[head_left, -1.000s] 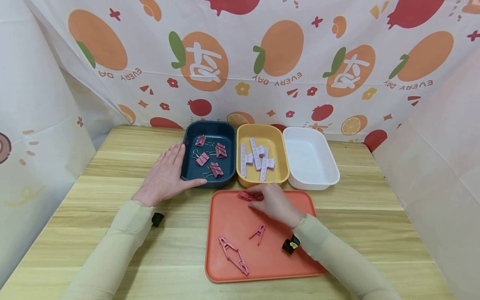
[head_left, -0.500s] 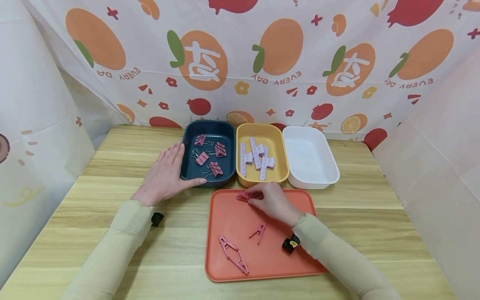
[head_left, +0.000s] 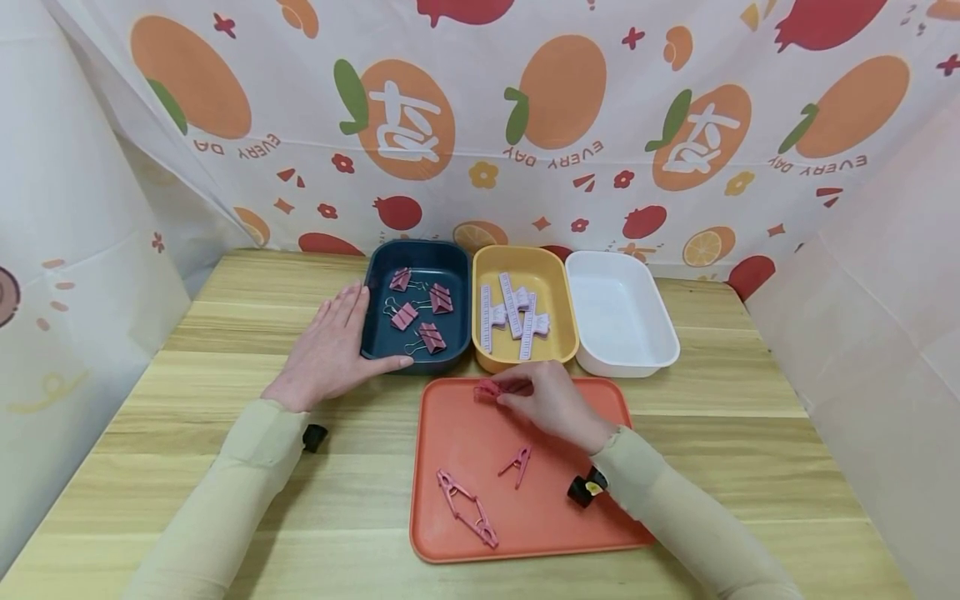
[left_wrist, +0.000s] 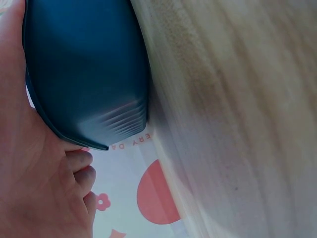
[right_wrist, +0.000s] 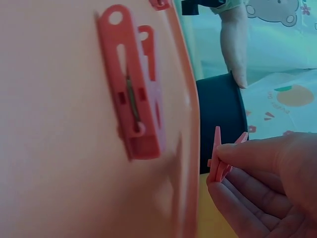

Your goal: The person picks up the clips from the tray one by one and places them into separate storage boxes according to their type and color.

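My right hand (head_left: pixel 551 404) pinches a pink clothespin (right_wrist: pixel 216 156) between thumb and fingers, over the far edge of the orange tray (head_left: pixel 600 533). Another pink clothespin (head_left: pixel 516 467) lies mid-tray. Two more pink clothespins (head_left: pixel 467 508) lie with their legs meeting near the tray's front left. Resting on the left rim of the dark blue box (head_left: pixel 444 252), my left hand (head_left: pixel 326 350) has straight fingers along the side and its thumb across the front corner. Several dark pink binder clips (head_left: pixel 431 337) lie in that box.
Right of the blue box stands a yellow box (head_left: pixel 558 287) with three lilac ruler-shaped clips (head_left: pixel 513 307). A white box (head_left: pixel 622 312) stands at its right. All three boxes line up behind the tray on a wooden table (head_left: pixel 720 450), before a fruit-print cloth (head_left: pixel 480 192).
My right hand has shifted slightly up and away with the clothespin, which has turned a little in the fingers. My left hand has stayed on the blue box.
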### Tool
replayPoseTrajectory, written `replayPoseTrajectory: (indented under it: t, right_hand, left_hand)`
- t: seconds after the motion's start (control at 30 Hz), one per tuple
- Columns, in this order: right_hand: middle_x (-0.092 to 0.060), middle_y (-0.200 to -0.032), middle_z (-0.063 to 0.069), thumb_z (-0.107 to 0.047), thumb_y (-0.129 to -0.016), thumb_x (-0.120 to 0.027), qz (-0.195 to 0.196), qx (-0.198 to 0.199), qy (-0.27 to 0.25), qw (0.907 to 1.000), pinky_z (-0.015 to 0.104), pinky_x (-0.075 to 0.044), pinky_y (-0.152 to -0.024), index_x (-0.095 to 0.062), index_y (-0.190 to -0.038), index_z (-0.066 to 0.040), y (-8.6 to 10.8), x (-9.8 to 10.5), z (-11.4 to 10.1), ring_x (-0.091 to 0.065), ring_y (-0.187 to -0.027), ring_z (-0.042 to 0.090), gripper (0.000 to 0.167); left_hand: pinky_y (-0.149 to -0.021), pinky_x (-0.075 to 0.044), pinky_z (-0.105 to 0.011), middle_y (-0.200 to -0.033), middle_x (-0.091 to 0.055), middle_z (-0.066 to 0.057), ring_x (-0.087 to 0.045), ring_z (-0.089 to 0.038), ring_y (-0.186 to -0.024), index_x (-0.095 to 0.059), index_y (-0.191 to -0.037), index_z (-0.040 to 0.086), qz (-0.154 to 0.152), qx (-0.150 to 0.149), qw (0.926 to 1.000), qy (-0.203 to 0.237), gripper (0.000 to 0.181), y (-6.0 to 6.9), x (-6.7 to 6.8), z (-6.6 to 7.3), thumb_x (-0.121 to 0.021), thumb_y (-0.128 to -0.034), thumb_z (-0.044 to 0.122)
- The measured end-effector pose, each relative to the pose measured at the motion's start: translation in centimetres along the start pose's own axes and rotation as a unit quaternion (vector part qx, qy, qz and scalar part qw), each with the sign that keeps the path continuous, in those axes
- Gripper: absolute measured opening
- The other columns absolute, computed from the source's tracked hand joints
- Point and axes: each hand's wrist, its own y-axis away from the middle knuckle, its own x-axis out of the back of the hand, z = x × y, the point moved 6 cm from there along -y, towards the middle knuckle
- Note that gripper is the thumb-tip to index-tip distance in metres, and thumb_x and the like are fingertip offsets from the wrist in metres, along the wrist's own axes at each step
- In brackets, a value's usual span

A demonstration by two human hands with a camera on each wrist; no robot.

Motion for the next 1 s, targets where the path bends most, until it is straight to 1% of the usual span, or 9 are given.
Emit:
replayPoseTrajectory:
  t: [0.23,0.57,0.7,0.8,0.9,1.0]
  right_hand:
    - [-0.072,-0.098,-0.013,-0.013,-0.089,-0.081,0.006,-0.008,-0.014,0.9999,0.023,-0.057,-0.077,-0.079,-0.115,-0.017,0.1,0.7,0.0,-0.066,-0.083,0.005,0.026]
    - [-0.073,-0.097,-0.013,-0.010,-0.088,-0.082,0.028,-0.003,-0.037,0.9989,0.022,-0.058,-0.076,-0.080,-0.113,-0.019,0.4,1.7,-0.3,-0.068,-0.085,0.004,0.027]
    - [-0.072,-0.097,-0.012,-0.009,-0.086,-0.083,0.040,-0.019,-0.038,0.9983,0.024,-0.059,-0.077,-0.080,-0.112,-0.018,0.5,2.3,-0.3,-0.068,-0.085,0.007,0.027]
    - [-0.072,-0.097,-0.011,-0.010,-0.086,-0.084,0.042,-0.031,-0.034,0.9981,0.025,-0.059,-0.078,-0.080,-0.112,-0.018,0.7,2.7,-0.2,-0.068,-0.083,0.008,0.027]
    - [-0.072,-0.097,-0.010,-0.010,-0.087,-0.083,0.043,-0.034,-0.037,0.9978,0.026,-0.059,-0.078,-0.080,-0.112,-0.018,0.7,3.1,-0.1,-0.068,-0.082,0.010,0.026]
    - [-0.072,-0.097,-0.010,-0.011,-0.087,-0.083,0.052,-0.028,-0.042,0.9974,0.026,-0.059,-0.077,-0.080,-0.111,-0.018,0.8,3.5,0.1,-0.068,-0.082,0.009,0.025]
  left_hand:
    - [-0.122,-0.001,-0.053,-0.167,-0.007,-0.024,-0.005,-0.040,-0.153,-0.007,-0.162,-0.002,0.000,-0.001,1.0000,0.001,0.134,0.0,0.0,0.1,-0.051,-0.0756,0.091]
    - [-0.122,-0.001,-0.054,-0.167,-0.006,-0.024,-0.005,-0.041,-0.153,-0.006,-0.162,-0.001,-0.001,0.000,1.0000,0.002,0.134,0.0,0.0,0.0,-0.052,-0.0755,0.091]
    - [-0.122,0.000,-0.054,-0.167,-0.006,-0.024,-0.004,-0.041,-0.153,-0.005,-0.162,-0.001,0.000,0.000,1.0000,0.002,0.134,0.0,0.0,0.0,-0.053,-0.0755,0.090]
    - [-0.122,0.000,-0.055,-0.167,-0.006,-0.025,-0.005,-0.042,-0.153,-0.006,-0.162,-0.001,0.001,0.001,1.0000,0.001,0.134,0.0,0.0,0.0,-0.054,-0.0755,0.090]
    - [-0.122,-0.001,-0.055,-0.167,-0.007,-0.025,-0.006,-0.042,-0.153,-0.006,-0.162,-0.001,0.001,0.001,1.0000,0.002,0.134,0.0,0.0,0.0,-0.054,-0.0753,0.090]
    - [-0.122,-0.001,-0.055,-0.167,-0.007,-0.025,-0.006,-0.042,-0.153,-0.007,-0.162,-0.001,0.001,0.001,1.0000,0.003,0.134,0.0,0.0,0.0,-0.054,-0.0753,0.090]
